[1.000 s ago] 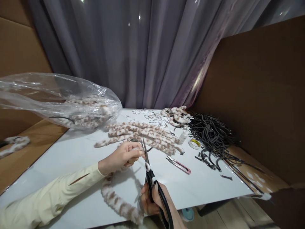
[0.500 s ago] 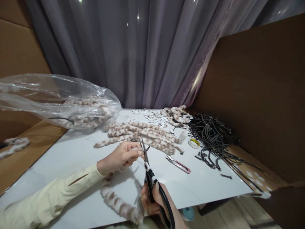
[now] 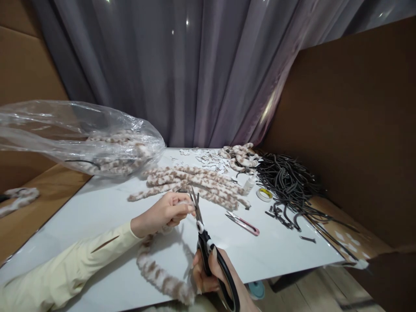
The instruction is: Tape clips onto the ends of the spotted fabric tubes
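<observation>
My left hand (image 3: 175, 210) is closed on one end of a fluffy white-and-brown plush strip (image 3: 159, 271). The rest of the strip curves below the hand and lies near the table's front edge. In my right hand (image 3: 208, 271) are black-handled scissors (image 3: 204, 238), fingers wrapped round the handles. Their blades point up and away, slightly apart, right beside my left fingertips. A small dark piece shows at the blades; whether it joins the strip I cannot tell. Behind the hands lies a bundle of similar plush strips (image 3: 195, 180).
Pink-handled thread snips (image 3: 243, 223), a tape roll (image 3: 264, 194) and a small white bottle (image 3: 249, 185) lie to the right. Beyond them is a heap of black cords (image 3: 286, 177). A clear plastic bag (image 3: 130, 125) holding plush strips stands at left. Cardboard walls (image 3: 354, 130) flank the table.
The small dark piece at the scissor blades has shifted and sits closer to them. Both hands stay almost where they were, and the view has drifted very slightly.
</observation>
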Demonstrator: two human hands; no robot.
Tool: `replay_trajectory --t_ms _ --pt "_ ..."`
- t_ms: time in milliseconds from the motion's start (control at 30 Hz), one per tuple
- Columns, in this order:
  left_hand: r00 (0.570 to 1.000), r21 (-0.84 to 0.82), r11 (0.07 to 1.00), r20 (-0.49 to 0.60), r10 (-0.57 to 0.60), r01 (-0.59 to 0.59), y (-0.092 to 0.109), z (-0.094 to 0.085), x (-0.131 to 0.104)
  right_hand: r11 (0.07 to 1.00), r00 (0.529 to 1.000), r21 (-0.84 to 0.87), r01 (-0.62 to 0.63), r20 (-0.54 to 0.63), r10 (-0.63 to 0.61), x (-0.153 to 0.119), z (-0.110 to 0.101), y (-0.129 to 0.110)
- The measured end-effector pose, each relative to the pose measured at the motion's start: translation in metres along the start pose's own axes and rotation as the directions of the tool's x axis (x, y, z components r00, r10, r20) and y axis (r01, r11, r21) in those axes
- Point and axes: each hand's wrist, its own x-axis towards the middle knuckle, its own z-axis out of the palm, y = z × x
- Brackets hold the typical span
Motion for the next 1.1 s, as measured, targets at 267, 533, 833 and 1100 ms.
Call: replay_trajectory --t_ms 267,533,833,1100 --pt "1.0 0.031 0.999 -0.005 -0.013 0.013 -0.001 -0.004 0.0 0.988 0.999 -0.155 0.006 -0.042 -0.012 0.003 -0.005 -0.004" --pt "0.992 0.033 0.994 0.068 -0.11 0.108 -0.003 -0.003 0.002 0.989 0.982 -0.072 0.128 -0.131 -0.137 0.004 -0.028 -0.004" --pt "0.997 0.136 0.991 -0.076 0.023 -0.012 0.007 -0.022 0.005 0.529 0.454 -0.73 -0.432 -0.683 -0.572 -0.041 -0.126 -0.077" --pt "0.892 0.021 0.972 -0.394 0.223 -0.234 0.062 -0.071 -0.016 0.258 0.256 -0.552 -0.793 -0.685 -0.682 -0.09 -0.238 -0.11"
